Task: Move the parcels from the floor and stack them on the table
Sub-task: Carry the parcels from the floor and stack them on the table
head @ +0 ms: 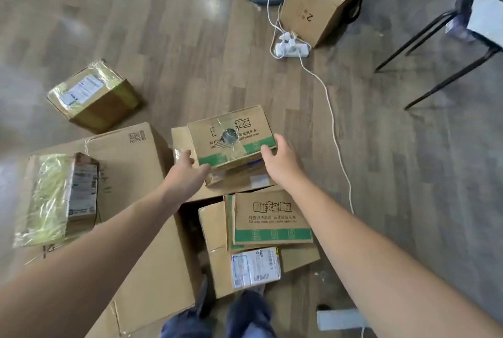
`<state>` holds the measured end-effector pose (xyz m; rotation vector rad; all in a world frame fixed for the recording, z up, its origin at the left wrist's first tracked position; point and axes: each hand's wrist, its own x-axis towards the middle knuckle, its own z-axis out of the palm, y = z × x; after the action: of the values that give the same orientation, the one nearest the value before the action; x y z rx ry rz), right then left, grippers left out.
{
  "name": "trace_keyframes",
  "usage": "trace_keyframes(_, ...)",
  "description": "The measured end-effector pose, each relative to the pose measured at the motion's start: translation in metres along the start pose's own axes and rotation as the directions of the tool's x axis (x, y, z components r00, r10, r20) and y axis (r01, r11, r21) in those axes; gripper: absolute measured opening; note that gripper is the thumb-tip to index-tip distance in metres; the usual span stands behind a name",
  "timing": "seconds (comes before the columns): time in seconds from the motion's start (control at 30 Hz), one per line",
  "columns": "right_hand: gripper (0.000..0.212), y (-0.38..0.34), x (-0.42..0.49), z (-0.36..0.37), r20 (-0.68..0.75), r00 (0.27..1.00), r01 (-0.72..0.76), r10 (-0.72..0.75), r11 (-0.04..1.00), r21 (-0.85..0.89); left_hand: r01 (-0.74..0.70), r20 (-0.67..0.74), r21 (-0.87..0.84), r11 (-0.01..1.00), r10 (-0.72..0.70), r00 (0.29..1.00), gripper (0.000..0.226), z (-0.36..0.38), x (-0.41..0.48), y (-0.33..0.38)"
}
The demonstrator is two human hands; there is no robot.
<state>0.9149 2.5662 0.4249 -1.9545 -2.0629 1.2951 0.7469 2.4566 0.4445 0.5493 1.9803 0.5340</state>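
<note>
A small cardboard parcel with green print and clear tape [231, 138] lies on top of other boxes on the floor. My left hand [187, 171] touches its near left corner, fingers curled under the edge. My right hand [280, 158] presses on its right side. A second green-printed parcel [272, 219] lies nearer to me on a box with a white label [255, 267]. A yellow-taped parcel [57, 196] rests on a large flat carton [130, 187]. Another taped parcel [92, 95] sits alone at the left. No table top is in view.
A big brown box marked "2" [315, 2] stands at the back. A white power strip [291, 47] and its cable [334, 125] run across the wooden floor to the right. Black metal legs [435, 46] stand at the far right. My feet are at the bottom edge.
</note>
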Motion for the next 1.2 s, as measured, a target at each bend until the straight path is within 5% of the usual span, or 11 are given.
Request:
trace_keyframes(0.37, 0.047, 0.019, 0.005, -0.020, 0.062, 0.976, -0.215, 0.207, 0.957, 0.193, 0.186, 0.057, -0.193, 0.964, -0.178, 0.982, 0.056, 0.010, 0.007, 0.003)
trace_keyframes(0.6, 0.038, -0.002, -0.092, -0.105, -0.144, 0.960, -0.204, 0.239, 0.954, 0.220, 0.033, 0.007, -0.183, 0.983, -0.033, 0.999, 0.048, -0.001, -0.088, 0.072)
trace_keyframes(0.83, 0.035, 0.000, -0.222, -0.186, -0.417, 0.807, -0.262, 0.419, 0.886, 0.382, -0.242, 0.144, -0.150, 0.959, 0.264, 0.954, 0.043, 0.008, -0.184, 0.129)
trace_keyframes(1.2, 0.039, 0.037, -0.433, -0.235, -0.576, 0.497, -0.207, 0.650, 0.733, 0.648, -0.581, 0.431, -0.110, 0.807, 0.565, 0.704, 0.046, 0.048, -0.337, 0.166)
